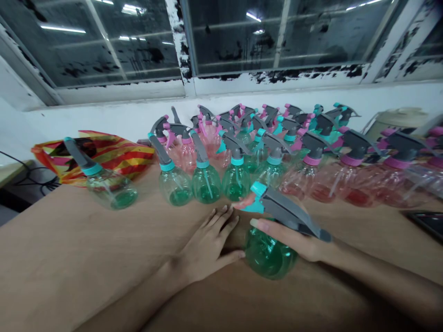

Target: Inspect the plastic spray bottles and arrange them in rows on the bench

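Note:
My right hand (287,237) is wrapped round the neck of a green spray bottle (272,258) with a grey and turquoise spray head, and a finger lies at its trigger. The bottle is upright, near the middle of the table. To its left, my left hand (211,244) lies flat on the tabletop with its fingers stretched out, its thumb close to the bottle's side. Just beyond the hands stand green spray bottles (206,184) with turquoise collars. Pink spray bottles (323,184) with pink collars continue the row to the right.
More spray bottles crowd behind the front row, up to the wall below the windows (277,37). At the left, one green bottle (114,189) stands apart before a red and yellow striped bag (128,152). A dark flat device (425,223) lies at the right; a beige container (398,122) stands behind.

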Motion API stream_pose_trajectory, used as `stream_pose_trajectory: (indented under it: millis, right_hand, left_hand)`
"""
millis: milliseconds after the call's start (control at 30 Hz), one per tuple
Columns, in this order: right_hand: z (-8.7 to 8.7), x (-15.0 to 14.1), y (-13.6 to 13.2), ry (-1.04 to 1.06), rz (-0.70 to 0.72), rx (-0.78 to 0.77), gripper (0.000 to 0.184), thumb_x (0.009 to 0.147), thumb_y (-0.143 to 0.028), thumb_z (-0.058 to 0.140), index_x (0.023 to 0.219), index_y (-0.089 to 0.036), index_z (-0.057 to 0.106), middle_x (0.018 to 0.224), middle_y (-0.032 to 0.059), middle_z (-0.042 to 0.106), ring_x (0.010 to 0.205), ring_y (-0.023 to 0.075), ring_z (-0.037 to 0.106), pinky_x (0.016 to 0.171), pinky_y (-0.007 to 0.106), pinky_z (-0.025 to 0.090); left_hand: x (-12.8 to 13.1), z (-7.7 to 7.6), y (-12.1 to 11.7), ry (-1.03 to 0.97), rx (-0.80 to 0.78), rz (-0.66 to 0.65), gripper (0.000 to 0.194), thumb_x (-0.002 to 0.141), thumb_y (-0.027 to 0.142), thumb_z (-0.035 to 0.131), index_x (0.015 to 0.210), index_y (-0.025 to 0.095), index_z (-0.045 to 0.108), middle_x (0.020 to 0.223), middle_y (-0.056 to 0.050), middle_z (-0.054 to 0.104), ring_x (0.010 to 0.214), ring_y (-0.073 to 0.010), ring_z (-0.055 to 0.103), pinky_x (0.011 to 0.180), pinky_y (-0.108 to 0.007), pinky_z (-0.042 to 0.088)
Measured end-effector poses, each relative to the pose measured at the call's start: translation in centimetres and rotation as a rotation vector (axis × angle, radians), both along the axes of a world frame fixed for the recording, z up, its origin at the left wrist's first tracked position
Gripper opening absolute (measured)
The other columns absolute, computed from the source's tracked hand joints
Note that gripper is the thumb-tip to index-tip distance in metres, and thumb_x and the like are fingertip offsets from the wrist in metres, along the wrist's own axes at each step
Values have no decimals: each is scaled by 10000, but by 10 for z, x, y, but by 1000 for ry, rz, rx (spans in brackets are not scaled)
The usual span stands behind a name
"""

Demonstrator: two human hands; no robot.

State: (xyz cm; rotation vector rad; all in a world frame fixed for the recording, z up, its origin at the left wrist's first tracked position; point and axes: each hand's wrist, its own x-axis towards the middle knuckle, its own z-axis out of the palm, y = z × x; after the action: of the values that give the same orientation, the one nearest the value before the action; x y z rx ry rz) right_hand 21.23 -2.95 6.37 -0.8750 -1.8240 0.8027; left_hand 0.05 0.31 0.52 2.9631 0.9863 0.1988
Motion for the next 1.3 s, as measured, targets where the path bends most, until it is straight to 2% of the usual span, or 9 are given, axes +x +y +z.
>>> stream_pose_trajectory:
  millis: [100, 267, 367, 500, 633, 733, 933, 1200, 1300]
  right_hand:
    - [-1, -1, 0, 1, 4, 11, 75, 849, -295, 586, 866, -232, 622, 769, -13, 615, 650, 125, 572, 620, 272, 464]
    - [0, 0, -2, -20, -33, 4, 105, 851, -299, 586, 783, -220, 588, 727, -24, 587, 577, 102, 515, 575, 264, 441]
    - [1, -1, 0, 29, 5, -2, 71, 829, -295, 619, 854, -228, 622, 817, -10, 641, 641, 117, 572, 590, 262, 464]
    - [1, -2, 1, 44, 10, -2, 258, 807, -274, 650, 1064, -264, 637, 988, 1, 679, 730, 136, 621, 667, 277, 495]
    - [-2, 0, 0, -14, -30, -22, 359, 813, -343, 636, 1166, -282, 618, 888, -5, 672, 612, 134, 579, 610, 291, 490]
    - [-4, 2, 0, -55, -50, -19, 409, 815, -379, 622, 1210, -275, 600, 816, -4, 641, 603, 143, 563, 603, 297, 485]
    - [-2, 1, 0, -58, -27, -11, 369, 836, -345, 597, 1200, -283, 611, 886, 15, 662, 714, 166, 604, 693, 305, 500]
    - [-3, 0, 1, 4, 1, -15, 324, 834, -256, 601, 1155, -292, 633, 1039, 22, 683, 714, 152, 640, 677, 298, 521]
    - [-2, -2, 2, 11, 16, 5, 262, 840, -264, 589, 1094, -281, 652, 1103, 26, 664, 877, 178, 647, 780, 330, 519]
  left_hand:
    - [0, -1, 1, 9, -12, -2, 757, 886, 626, 446, 1426, 114, 308, 1484, -177, 296, 1361, -339, 261, 1094, -524, 218]
    - [-1, -3, 1, 9, -12, 2, 744, 889, 631, 434, 1421, 123, 316, 1474, -165, 325, 1362, -317, 269, 1100, -499, 227]
    - [0, 1, 0, 15, -4, 5, 754, 889, 625, 440, 1420, 106, 312, 1471, -182, 323, 1363, -324, 264, 1099, -502, 228]
    - [1, 4, -1, 20, -14, 4, 729, 891, 585, 482, 1424, 120, 302, 1475, -168, 324, 1357, -323, 279, 1092, -485, 255]
    - [0, -1, 1, 22, 12, 9, 723, 894, 606, 450, 1403, 105, 337, 1440, -175, 382, 1336, -325, 323, 1088, -497, 259]
    - [-1, -4, 1, 29, 29, 0, 713, 896, 608, 440, 1394, 104, 352, 1425, -176, 404, 1330, -327, 333, 1083, -505, 265]
    - [-1, -3, 0, 18, 21, -2, 725, 898, 595, 451, 1403, 87, 341, 1434, -177, 392, 1332, -323, 329, 1088, -493, 261]
    - [0, 1, 0, -16, -18, -4, 692, 898, 579, 472, 1408, 131, 337, 1448, -155, 377, 1347, -316, 301, 1089, -485, 253]
    - [0, 2, 0, -26, -32, -10, 679, 896, 566, 489, 1403, 137, 349, 1448, -155, 376, 1349, -319, 296, 1094, -477, 245]
